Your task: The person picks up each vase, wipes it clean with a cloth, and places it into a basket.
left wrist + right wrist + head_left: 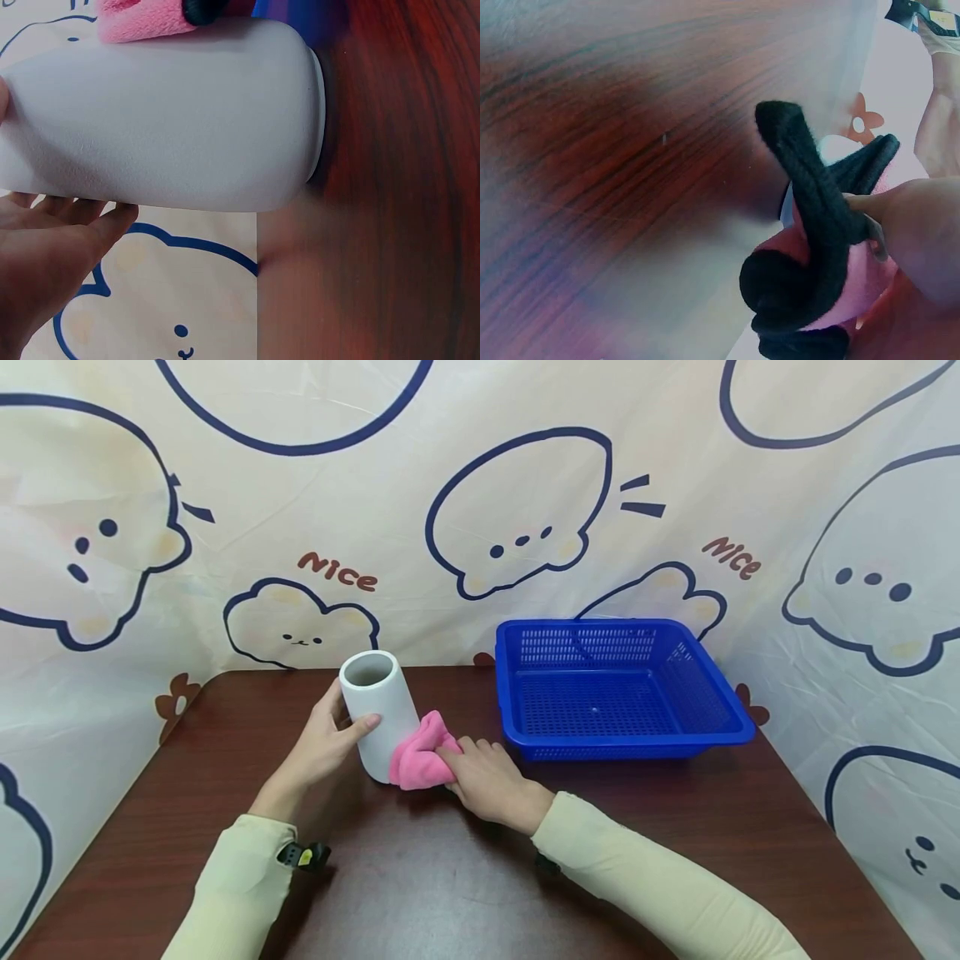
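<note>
A white vase (386, 714) with a round open top stands on the table, tilted slightly in the head view. My left hand (327, 737) grips its upper left side, thumb across the front and fingers behind. The left wrist view shows the vase (172, 120) from close by, with the left fingers (90, 214) along its side. In my right hand (491, 779) is a bunched pink cloth (422, 760), pressed against the vase's lower right side. The right wrist view shows black fabric (821, 217) on the cloth's other face, with thumb and fingers pinching it.
A blue plastic basket (600, 702) with mesh walls sits at the back right of the brown wooden table (420, 877). A printed cloth backdrop (450, 527) with cartoon outlines rises behind the table and along its sides.
</note>
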